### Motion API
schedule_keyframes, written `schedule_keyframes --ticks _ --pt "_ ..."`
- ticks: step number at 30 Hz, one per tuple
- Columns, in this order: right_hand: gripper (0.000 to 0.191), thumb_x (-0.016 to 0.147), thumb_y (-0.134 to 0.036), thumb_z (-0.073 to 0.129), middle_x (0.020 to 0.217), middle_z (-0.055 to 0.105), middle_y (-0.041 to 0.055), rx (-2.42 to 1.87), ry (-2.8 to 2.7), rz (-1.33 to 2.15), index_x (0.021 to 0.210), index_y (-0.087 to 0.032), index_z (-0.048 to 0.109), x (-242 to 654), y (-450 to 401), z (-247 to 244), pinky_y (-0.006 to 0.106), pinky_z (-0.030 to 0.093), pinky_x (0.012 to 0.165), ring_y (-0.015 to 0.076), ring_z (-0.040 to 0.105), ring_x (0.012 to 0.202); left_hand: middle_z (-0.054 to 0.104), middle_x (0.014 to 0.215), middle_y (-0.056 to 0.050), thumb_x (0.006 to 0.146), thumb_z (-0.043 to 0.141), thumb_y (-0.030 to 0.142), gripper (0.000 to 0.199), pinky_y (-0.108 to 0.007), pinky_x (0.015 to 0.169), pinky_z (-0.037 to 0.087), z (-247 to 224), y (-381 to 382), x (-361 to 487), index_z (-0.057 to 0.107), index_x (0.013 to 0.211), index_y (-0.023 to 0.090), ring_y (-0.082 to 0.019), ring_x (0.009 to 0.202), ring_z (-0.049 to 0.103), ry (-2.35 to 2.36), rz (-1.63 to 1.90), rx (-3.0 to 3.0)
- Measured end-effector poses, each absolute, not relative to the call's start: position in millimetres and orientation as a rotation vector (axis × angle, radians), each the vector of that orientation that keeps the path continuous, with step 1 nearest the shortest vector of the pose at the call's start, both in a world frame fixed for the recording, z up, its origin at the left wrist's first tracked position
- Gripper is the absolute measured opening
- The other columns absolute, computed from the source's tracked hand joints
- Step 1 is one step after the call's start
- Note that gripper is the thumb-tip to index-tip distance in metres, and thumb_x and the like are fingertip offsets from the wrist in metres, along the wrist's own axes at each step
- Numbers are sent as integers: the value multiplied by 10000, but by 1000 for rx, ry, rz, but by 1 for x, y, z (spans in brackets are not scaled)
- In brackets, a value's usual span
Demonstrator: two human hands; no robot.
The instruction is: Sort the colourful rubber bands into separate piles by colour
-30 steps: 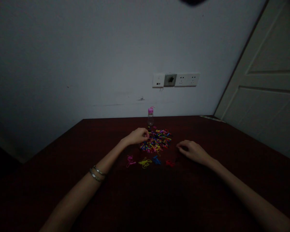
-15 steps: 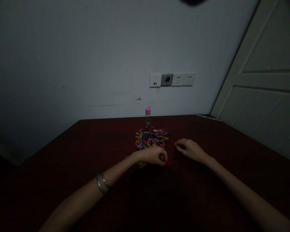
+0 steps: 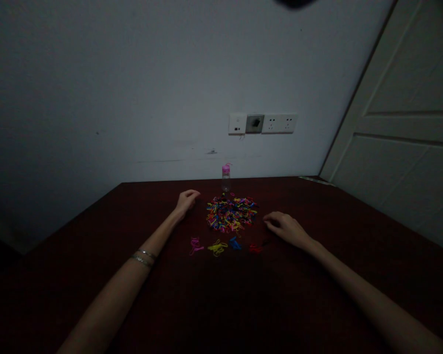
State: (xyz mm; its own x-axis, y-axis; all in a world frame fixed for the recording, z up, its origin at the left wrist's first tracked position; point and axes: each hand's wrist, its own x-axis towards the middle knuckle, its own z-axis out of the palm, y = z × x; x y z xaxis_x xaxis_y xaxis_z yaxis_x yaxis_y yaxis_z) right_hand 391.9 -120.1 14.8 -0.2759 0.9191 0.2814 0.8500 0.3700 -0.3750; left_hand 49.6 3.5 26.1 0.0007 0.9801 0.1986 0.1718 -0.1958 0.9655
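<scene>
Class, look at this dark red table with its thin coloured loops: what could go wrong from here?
The thin yellow loops lie close to the thin blue loops, so those two groups might get mixed.

The clear bottle with a pink cap stands upright just behind the large multicoloured heap of loops; a stray knock might tip it.

The small loops [image 3: 232, 215] in the pile look like smooth, stretchy rubber, spread on a dark table [image 3: 236, 300] that looks like smooth wood with a dull sheen. Beyond them on the far side, the bottle [image 3: 226, 183] appears to be clear, glossy plastic under an opaque pink plastic cap [image 3: 226, 168], while the bangles [image 3: 142, 260] at left are shiny metal. The far wall [image 3: 133, 98] looks matt and scuffed, its socket plates [image 3: 279, 124] smooth plastic.
</scene>
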Motion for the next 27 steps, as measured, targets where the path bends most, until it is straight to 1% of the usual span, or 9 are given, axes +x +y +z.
schedule_keyframes --ticks 2,5,11,16,20,23,27 --pt "251 808 -293 445 961 628 56 -1505 -2190 210 972 -210 617 390 -119 12 318 450 789 180 574 870 349 440 80 612 573 386 284 -172 359 151 18 9 37 569 741 133 -32 351 270 1227 1342 1356" --pt "247 817 -296 440 948 618 56 -1471 -2204 221 965 -211 617 389 -117 7 320 450 788 176 566 873 407 505 62 584 587 363 275 -166 344 145 9 14 29 559 724 128 -22 357 281 1175 1388 1256" --pt "251 833 -305 424 963 603 61 -1448 -2228 174 968 -222 618 384 -115 5 332 439 803 186 542 917 437 549 50 594 561 375 285 -165 339 163 1 18 29 568 733 126 -18 359 286 1161 1418 1265" --pt "253 819 -378 439 868 606 43 -1541 -2206 151 893 -220 622 376 -108 9 288 441 708 170 553 819 440 546 50 600 556 377 283 -164 341 162 1 17 30 570 731 127 -19 359 295 1154 1408 1285" --pt "286 791 -448 464 812 602 35 -1636 -2125 107 830 -212 621 370 -97 9 267 417 637 169 551 765 429 527 54 604 560 365 266 -165 340 161 1 17 31 570 723 127 -17 352 287 1145 1407 1290" --pt "273 786 -442 472 800 597 32 -1650 -2097 90 800 -207 611 367 -93 7 262 406 629 171 546 766 431 527 51 611 556 353 252 -166 340 156 0 17 32 569 715 124 -16 354 291 1156 1399 1313" --pt "243 808 -382 446 839 594 38 -1620 -2091 78 817 -210 617 368 -93 3 271 409 675 176 542 818 434 523 51 614 554 351 243 -169 341 156 -1 17 33 569 707 127 -18 355 294 1176 1386 1329"
